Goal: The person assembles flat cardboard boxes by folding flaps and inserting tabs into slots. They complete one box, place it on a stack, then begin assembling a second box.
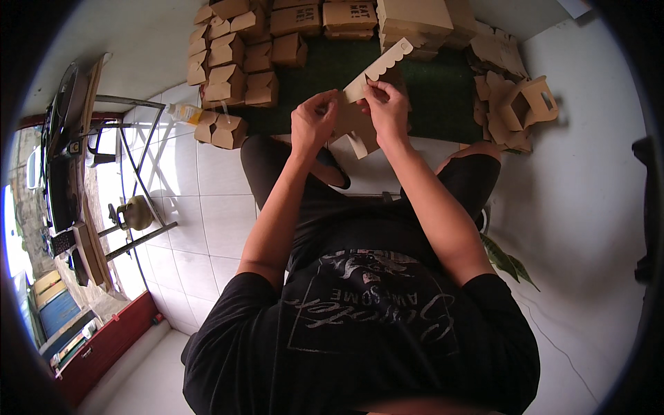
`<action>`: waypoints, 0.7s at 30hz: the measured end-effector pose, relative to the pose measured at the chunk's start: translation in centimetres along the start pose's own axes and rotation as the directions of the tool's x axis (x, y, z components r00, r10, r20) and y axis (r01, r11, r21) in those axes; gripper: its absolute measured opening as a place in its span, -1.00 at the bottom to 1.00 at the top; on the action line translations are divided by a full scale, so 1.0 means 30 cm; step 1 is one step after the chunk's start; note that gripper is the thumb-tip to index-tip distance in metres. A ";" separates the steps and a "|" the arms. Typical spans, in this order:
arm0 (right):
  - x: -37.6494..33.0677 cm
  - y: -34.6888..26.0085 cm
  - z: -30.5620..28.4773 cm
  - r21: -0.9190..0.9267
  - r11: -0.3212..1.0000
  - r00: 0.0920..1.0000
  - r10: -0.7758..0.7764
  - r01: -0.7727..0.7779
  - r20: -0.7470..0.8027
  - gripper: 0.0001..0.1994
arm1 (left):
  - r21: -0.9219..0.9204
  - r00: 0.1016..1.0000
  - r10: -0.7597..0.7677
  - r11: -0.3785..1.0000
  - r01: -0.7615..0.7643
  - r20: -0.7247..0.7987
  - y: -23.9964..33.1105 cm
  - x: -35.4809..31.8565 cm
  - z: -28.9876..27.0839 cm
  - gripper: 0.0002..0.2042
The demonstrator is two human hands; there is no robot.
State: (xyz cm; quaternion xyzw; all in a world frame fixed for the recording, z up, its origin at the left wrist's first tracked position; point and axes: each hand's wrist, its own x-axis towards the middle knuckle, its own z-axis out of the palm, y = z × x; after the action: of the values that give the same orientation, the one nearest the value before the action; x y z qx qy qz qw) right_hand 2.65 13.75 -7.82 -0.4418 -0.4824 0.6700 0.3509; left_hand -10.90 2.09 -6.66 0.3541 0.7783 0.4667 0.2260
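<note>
A flat brown cardboard box blank [360, 121], with a scalloped flap [380, 66] rising toward the far side, is being held above the lap at the centre of the view, over the near edge of a dark green mat [429, 97]. The blank is being gripped by the left hand [312, 123], its fingers curled and pressed together over the panel's left edge; the base of the scalloped flap is being pinched between thumb and fingertips of the right hand [387, 111]. Folded kraft boxes [238, 69] are being kept in rows at the far left, and a stack of unfolded blanks [415, 21] at the far centre; a handled carrier box [529, 100] is lying at the far right among loose blanks. Risk noted: the thin flap is likely being stressed at the pinch, so a crease off the score line, or a tear, could follow from uneven pressure.
</note>
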 end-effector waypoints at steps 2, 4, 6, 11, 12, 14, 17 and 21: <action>0.005 0.027 -0.005 -0.149 0.983 0.994 -0.111 0.111 0.011 -0.75 | -0.131 0.990 -0.132 0.982 0.138 0.051 0.016 0.013 0.000 -0.67; 0.004 0.056 -0.016 -0.267 0.942 0.979 -0.205 0.202 0.017 -0.75 | -0.303 0.972 -0.204 0.925 0.231 0.116 0.035 0.005 0.001 -0.65; 0.001 0.075 -0.028 -0.376 0.906 0.975 -0.219 0.196 -0.021 -0.77 | -0.439 0.950 -0.247 0.844 0.308 0.192 0.056 -0.009 0.000 -0.62; -0.031 0.066 -0.077 -0.107 0.994 1.000 0.019 -0.020 -0.007 -0.75 | -0.633 0.911 -0.297 0.655 0.412 0.285 0.098 -0.073 0.013 -0.54; -0.033 0.059 -0.093 -0.090 0.995 0.999 0.047 -0.045 0.017 -0.76 | -0.660 0.906 -0.311 0.622 0.422 0.286 0.101 -0.083 0.018 -0.53; -0.031 0.048 -0.122 -0.138 0.990 0.998 0.035 -0.028 0.050 -0.77 | -0.671 0.918 -0.303 0.627 0.395 0.257 0.103 -0.108 0.029 -0.51; -0.026 0.052 -0.144 -0.360 0.925 0.992 -0.118 0.123 0.035 -0.76 | -0.643 0.919 -0.316 0.659 0.390 0.235 0.104 -0.133 0.043 -0.48; -0.048 0.049 -0.162 -0.482 0.839 0.967 -0.242 0.252 0.083 -0.72 | -0.657 0.944 -0.281 0.681 0.323 0.172 0.129 -0.154 0.068 -0.42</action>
State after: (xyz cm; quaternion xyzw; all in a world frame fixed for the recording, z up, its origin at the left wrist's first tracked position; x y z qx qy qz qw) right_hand 7.62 13.67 -9.58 -0.4440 -0.6921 0.4795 0.3066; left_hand -5.21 0.95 -4.09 0.1276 0.5954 0.6634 0.4350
